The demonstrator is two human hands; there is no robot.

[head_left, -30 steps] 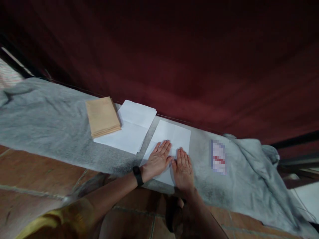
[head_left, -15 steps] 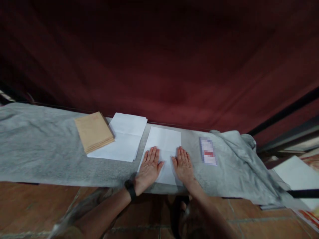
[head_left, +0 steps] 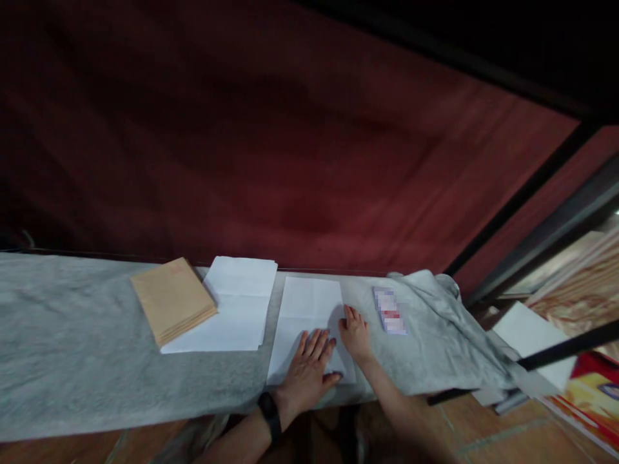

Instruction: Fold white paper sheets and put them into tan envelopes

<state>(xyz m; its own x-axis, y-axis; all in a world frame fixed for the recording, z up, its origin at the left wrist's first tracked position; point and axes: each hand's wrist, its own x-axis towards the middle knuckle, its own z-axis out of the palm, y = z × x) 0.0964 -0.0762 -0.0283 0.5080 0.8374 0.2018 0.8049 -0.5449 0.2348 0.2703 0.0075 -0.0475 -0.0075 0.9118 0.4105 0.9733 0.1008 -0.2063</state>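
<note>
A white sheet of paper (head_left: 309,299) with faint fold lines lies on the grey cloth in front of me. My left hand (head_left: 309,370) rests flat on its lower part, fingers spread, a black band on the wrist. At the sheet's right edge is my right hand (head_left: 355,332), its fingers bent and drawn together, thumb and index finger at the paper's edge. Left of the sheet lies a stack of white paper (head_left: 242,316). Several brown envelopes (head_left: 174,299) are piled partly over that stack. To the right sits a small blurred, pale purple item with a red band (head_left: 391,312).
Grey cloth (head_left: 87,348) covers the long, narrow surface. A dark red curtain (head_left: 290,193) hangs right behind it. Black metal bars (head_left: 522,193) slant at the right. Beyond them lie a white sheet (head_left: 527,332) and a red and yellow package (head_left: 592,393). Below are floor tiles (head_left: 488,428).
My left hand has slid right toward the sheet's lower middle. My right hand has gone from lying flat to bent fingers at the right edge. The view has shifted and tilted.
</note>
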